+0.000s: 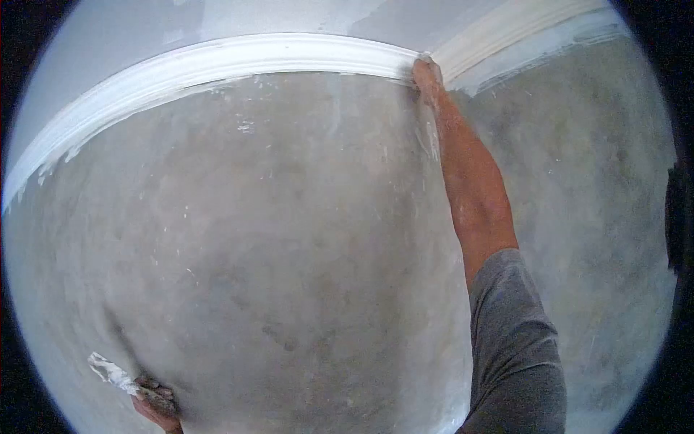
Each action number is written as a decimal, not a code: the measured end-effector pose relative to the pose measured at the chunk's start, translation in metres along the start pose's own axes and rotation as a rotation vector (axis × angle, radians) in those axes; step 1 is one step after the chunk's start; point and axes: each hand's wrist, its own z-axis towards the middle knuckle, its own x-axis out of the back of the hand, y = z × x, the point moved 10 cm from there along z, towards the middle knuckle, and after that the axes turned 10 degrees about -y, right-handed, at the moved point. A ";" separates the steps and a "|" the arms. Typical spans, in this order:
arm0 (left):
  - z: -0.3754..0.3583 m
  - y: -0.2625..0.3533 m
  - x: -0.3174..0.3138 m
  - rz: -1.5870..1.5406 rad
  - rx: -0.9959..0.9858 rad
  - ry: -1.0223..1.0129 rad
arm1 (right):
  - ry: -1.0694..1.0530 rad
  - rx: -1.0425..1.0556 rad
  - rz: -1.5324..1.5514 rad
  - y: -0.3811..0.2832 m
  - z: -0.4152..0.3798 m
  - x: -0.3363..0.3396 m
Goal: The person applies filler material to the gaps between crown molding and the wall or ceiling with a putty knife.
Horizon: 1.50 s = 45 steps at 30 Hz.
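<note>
High up, my right hand (429,74) presses at the corner where a white cornice moulding (289,54) meets a second, cream-coloured moulding (520,36). Its fingers are curled together; whether anything small is in them is hidden. My left hand (157,403) is low at the left, in front of the wall, closed around a putty knife (110,370). White filler covers the knife's blade, which points up and left. White filler is also smeared along the lower edges of both mouldings.
A grey plastered wall (289,217) with white specks fills most of the view and turns a corner behind my right arm. Above the mouldings is a pale ceiling (238,18). A dark shape (676,217) shows at the far right edge.
</note>
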 end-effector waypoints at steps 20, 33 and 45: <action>-0.003 -0.054 0.000 -0.361 0.302 -0.042 | 0.137 0.003 -0.304 -0.019 -0.015 0.037; -0.004 -0.073 0.017 -0.087 0.269 0.022 | -0.008 -0.059 -0.041 -0.001 0.010 0.009; -0.008 -0.088 0.022 -0.174 0.228 0.059 | 0.006 -0.081 0.213 -0.035 -0.026 -0.022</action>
